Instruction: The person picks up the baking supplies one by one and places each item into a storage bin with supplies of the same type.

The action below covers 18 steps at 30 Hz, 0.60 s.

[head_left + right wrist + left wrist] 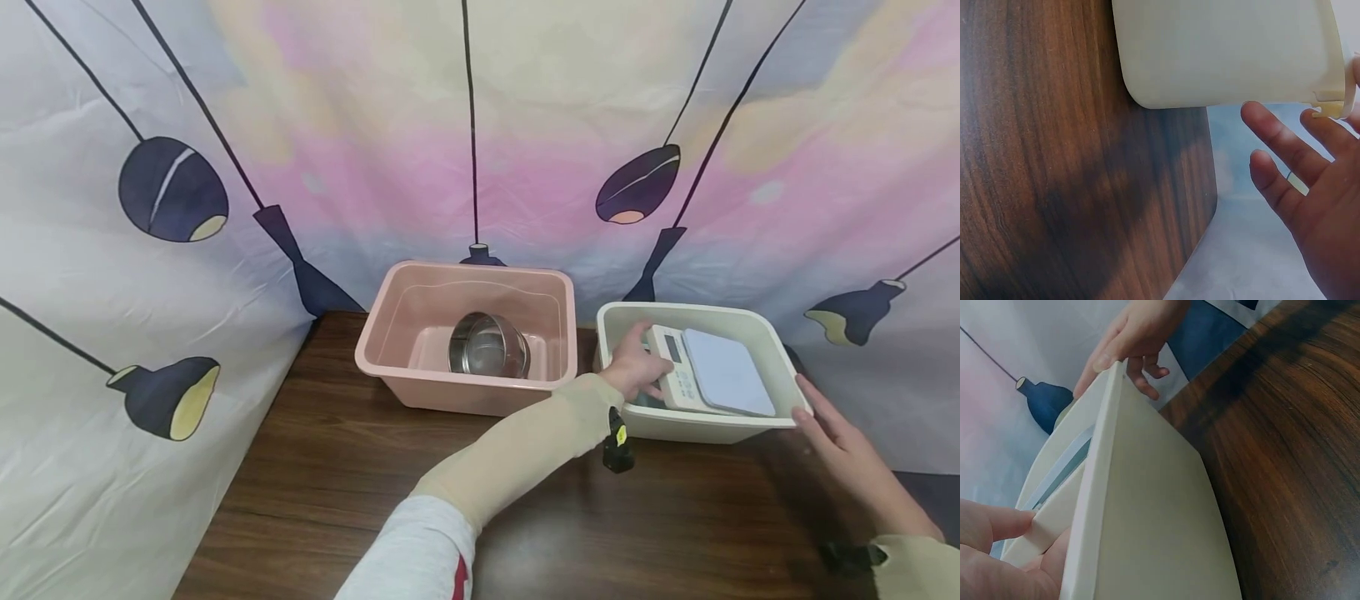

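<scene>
A white kitchen scale (pixel 723 371) with a pale platform and a small display lies tilted inside a cream plastic bin (pixel 690 429). My left hand (pixel 636 364) grips the scale's display end, thumb over the top and fingers beneath. In the left wrist view, that thumb and the fingers (pixel 1007 522) pinch the scale's edge behind the bin wall. At the bin's right front corner, my right hand (pixel 840 437) holds the rim between thumb and fingers. From the right wrist view, two fingers of the right hand (pixel 1322 181) extend loosely below the rim. What lies under the scale is mostly hidden.
Left of the cream bin stands a pink bin (pixel 465 396) with a round metal container (pixel 487 346) inside. Both bins are on a dark wooden table (pixel 337 500), close to its back edge. A patterned curtain (pixel 375 125) hangs behind.
</scene>
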Tool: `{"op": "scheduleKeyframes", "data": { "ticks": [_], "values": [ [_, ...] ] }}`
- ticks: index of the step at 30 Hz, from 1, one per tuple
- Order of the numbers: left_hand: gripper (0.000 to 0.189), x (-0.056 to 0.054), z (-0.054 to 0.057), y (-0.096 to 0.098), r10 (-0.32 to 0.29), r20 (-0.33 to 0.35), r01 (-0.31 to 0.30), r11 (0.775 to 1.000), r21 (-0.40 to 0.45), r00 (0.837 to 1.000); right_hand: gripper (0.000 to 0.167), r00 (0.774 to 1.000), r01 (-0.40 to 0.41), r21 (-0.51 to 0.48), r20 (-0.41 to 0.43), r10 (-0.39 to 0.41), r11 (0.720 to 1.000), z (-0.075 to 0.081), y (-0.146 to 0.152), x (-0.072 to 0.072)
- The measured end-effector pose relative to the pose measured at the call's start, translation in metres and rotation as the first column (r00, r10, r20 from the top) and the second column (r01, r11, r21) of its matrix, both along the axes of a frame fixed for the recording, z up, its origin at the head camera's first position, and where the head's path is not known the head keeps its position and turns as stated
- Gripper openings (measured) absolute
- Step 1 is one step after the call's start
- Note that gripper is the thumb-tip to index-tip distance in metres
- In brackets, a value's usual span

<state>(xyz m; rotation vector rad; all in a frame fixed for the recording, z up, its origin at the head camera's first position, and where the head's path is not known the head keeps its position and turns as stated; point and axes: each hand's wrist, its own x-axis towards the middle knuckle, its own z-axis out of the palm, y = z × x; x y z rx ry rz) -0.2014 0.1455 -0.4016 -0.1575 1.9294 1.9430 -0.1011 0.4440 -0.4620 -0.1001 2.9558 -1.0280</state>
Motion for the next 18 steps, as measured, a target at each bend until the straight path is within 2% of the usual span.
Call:
{"op": "scheduleKeyframes", "data": {
  "ticks": [7, 14, 18],
  "values": [
    [0.075, 0.0, -0.0015, 0.0061, -0.017, 0.009, 0.017, 1.0, -0.02, 1.0, 0.068, 1.0, 0.007, 0.009, 0.023, -0.007, 1.0, 0.0028, -0.0013, -0.001],
    [0.075, 0.0036, 0.0023, 0.0044, 0.002, 0.018, -0.002, 1.0, -0.029, 1.0, 0.067, 1.0, 0.016, 0.0, 0.025, -0.016, 1.0, 0.0045, -0.0025, -0.0011],
    [0.059, 0.0062, 0.0042, 0.0034, 0.032, 0.033, -0.031, 0.998, -0.049, 0.999, 0.068, 1.0, 0.012, -0.006, 0.023, -0.012, 1.0, 0.0049, -0.0025, -0.0012]
  ]
}}
